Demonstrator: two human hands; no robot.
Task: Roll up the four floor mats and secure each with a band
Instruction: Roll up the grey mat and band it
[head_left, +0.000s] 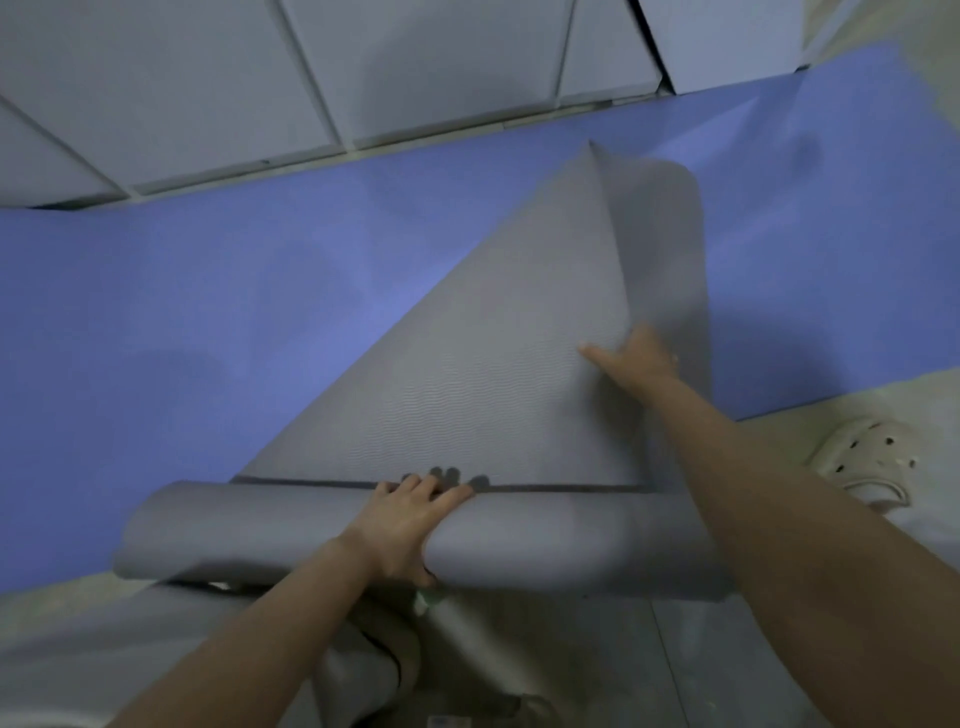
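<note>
Roll (363, 535) lies crosswise under left grip (410, 525), clamped; right grip (636, 353) pinches mat's far flap

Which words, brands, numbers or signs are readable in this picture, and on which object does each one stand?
None can be read.
A small pale label at the bottom edge carries a bluish mark, too blurred to read.
The grey mat, blue mat and perforated shoe show no text.
</note>
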